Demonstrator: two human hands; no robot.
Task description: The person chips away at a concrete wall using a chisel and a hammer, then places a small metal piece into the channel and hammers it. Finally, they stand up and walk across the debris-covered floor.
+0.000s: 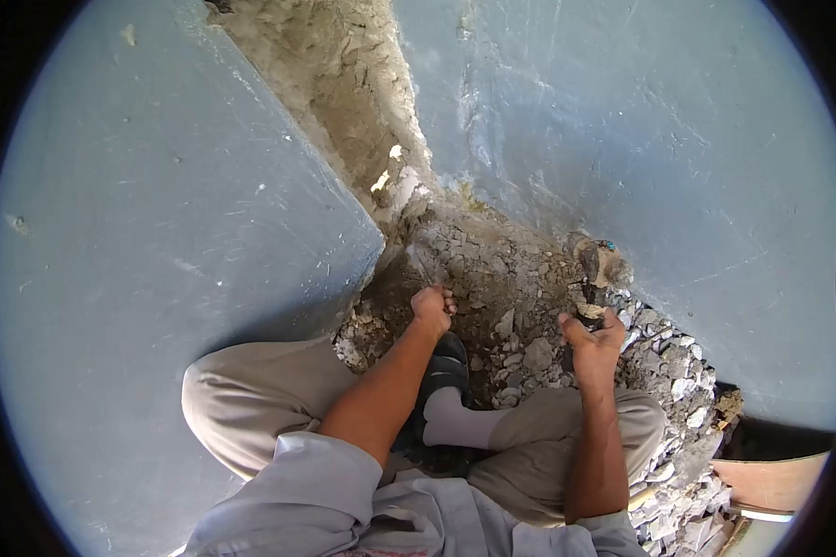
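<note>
My left hand (433, 308) is closed in a fist around a chisel (420, 264), a thin metal rod that slants up and left toward the broken corner of the grey surface. My right hand (596, 345) is curled over the rubble farther right, thumb and fingers bent. A dark edge shows beside its palm, but I cannot tell what it grips. Just past its fingertips is a pale broken chunk (588, 306), and beyond that a brownish lump (604, 264) with a small teal spot. Broken rubble (520, 334) spreads between both hands.
Smooth grey slabs (158, 204) flank a rough, dug-out channel (344, 84). My crossed legs and a dark sandal (448, 367) are close under the hands. More loose stones (678, 371) run down the right, next to a reddish-brown curved container (776, 478).
</note>
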